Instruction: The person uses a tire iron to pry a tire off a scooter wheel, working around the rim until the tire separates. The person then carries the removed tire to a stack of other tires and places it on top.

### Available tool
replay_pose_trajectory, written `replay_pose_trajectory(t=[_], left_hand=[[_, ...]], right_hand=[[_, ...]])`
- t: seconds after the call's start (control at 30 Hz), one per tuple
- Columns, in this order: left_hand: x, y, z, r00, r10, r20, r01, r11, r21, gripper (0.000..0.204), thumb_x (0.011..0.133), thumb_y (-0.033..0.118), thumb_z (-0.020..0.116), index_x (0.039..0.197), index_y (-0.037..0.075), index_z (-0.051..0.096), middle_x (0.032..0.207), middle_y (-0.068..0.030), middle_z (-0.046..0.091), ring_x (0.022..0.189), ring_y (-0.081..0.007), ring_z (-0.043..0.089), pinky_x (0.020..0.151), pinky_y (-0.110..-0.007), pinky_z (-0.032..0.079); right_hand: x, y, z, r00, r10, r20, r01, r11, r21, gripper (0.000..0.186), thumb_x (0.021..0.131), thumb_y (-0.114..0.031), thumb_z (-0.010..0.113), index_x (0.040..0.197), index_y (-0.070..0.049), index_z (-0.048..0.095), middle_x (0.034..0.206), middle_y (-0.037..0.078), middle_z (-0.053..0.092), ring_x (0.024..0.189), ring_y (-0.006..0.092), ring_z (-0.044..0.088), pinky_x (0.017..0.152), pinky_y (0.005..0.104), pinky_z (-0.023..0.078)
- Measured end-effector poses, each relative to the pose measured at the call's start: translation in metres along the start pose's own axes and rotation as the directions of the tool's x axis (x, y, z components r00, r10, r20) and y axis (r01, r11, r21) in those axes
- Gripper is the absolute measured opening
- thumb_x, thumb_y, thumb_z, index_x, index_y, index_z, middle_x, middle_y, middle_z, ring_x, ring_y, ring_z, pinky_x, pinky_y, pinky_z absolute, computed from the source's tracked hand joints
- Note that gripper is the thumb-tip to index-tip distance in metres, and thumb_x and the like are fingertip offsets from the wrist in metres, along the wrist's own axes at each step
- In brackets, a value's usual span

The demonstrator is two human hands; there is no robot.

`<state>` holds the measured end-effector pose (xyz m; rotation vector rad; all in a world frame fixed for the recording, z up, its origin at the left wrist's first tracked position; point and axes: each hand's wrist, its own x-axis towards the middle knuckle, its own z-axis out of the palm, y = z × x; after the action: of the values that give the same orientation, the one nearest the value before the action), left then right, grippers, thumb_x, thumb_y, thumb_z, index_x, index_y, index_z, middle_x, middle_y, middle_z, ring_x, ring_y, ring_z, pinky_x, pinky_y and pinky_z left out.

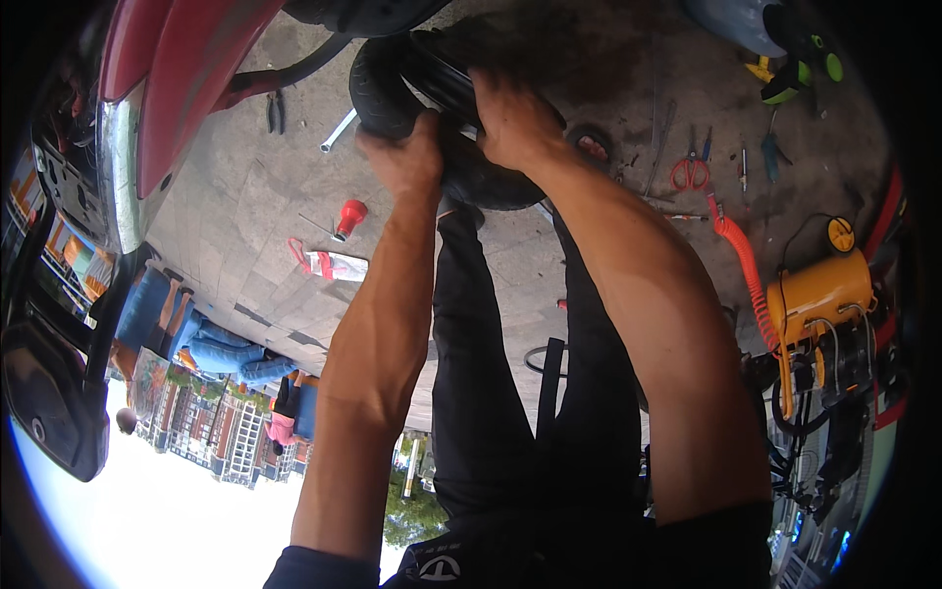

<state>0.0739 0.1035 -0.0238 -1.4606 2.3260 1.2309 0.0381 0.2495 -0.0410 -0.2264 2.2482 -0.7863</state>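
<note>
A black tyre [381, 86] with a tread stands over the paving between my feet, with a dark curved wheel or second tyre part [444, 80] set against it. My left hand [404, 159] is closed on the tyre's near left side. Further right and a little farther off, my right hand [515, 120] grips the upper right of the same dark piece; its fingertips are partly hidden behind the edge. The lower part of the tyre [491, 182] shows beneath both hands.
A red vehicle body [191, 88] rises at left. On the paving lie pliers [276, 113], a metal bar [340, 130], a red bulb-shaped tool [350, 216] and red-handled scissors [690, 174]. At right, an orange coiled hose [743, 255] runs near a yellow-orange tank [822, 294]. People sit at far left.
</note>
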Motion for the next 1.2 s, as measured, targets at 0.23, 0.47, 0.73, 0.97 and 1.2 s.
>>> replay_pose_trajectory(t=[0.23,0.47,0.73,0.97,1.2], left_hand=[[0.000,0.007,-0.005,0.998,0.053,0.042,-0.054,0.999,0.011,0.075,0.068,0.024,0.082,0.125,-0.006,0.043,0.112,-0.0186,0.058,0.101,-0.0275,0.059,0.091,-0.038,0.047],[-0.006,-0.019,-0.013,0.996,0.084,0.003,-0.084,0.996,-0.035,0.083,0.071,0.024,0.081,0.134,-0.006,0.038,0.120,-0.0194,0.057,0.105,-0.0277,0.058,0.094,-0.036,0.047],[-0.010,-0.027,-0.029,0.999,-0.047,-0.017,0.047,0.998,0.052,0.084,0.068,0.027,0.082,0.133,-0.005,0.039,0.120,-0.0229,0.058,0.109,-0.0326,0.059,0.096,-0.038,0.046],[-0.008,0.001,-0.010,0.984,-0.156,-0.085,0.169,0.970,0.178,0.088,0.068,0.027,0.085,0.132,-0.011,0.038,0.121,-0.0237,0.058,0.104,-0.0303,0.063,0.088,-0.038,0.052],[0.005,0.032,-0.001,0.942,-0.268,0.200,0.300,0.942,-0.152,0.071,0.063,0.016,0.085,0.118,-0.011,0.050,0.103,-0.0193,0.064,0.079,-0.0281,0.067,0.067,-0.039,0.058]], right_hand=[[0.005,0.011,0.000,1.000,-0.015,-0.020,0.016,0.999,0.036,0.059,0.072,-0.017,0.079,0.117,-0.003,0.045,0.118,0.023,0.058,0.103,0.0417,0.063,0.086,0.0475,0.055],[-0.008,0.018,-0.015,0.999,0.007,0.038,-0.009,0.999,0.038,0.044,0.081,-0.027,0.075,0.115,-0.002,0.062,0.116,0.023,0.059,0.109,0.0399,0.060,0.092,0.0463,0.051],[0.002,-0.040,0.016,0.987,0.159,0.031,-0.161,0.984,0.079,0.036,0.088,-0.036,0.066,0.102,-0.003,0.063,0.102,0.021,0.067,0.096,0.0387,0.065,0.082,0.0481,0.053],[0.012,-0.030,0.026,0.942,0.316,-0.112,-0.296,0.941,0.166,0.040,0.090,-0.044,0.063,0.103,-0.006,0.065,0.105,0.020,0.064,0.098,0.0392,0.065,0.080,0.0493,0.053],[0.028,0.006,0.023,0.848,0.418,-0.327,-0.403,0.908,0.114,0.076,0.079,-0.068,0.062,0.129,-0.012,0.057,0.124,0.020,0.061,0.117,0.0379,0.056,0.097,0.0490,0.044]])
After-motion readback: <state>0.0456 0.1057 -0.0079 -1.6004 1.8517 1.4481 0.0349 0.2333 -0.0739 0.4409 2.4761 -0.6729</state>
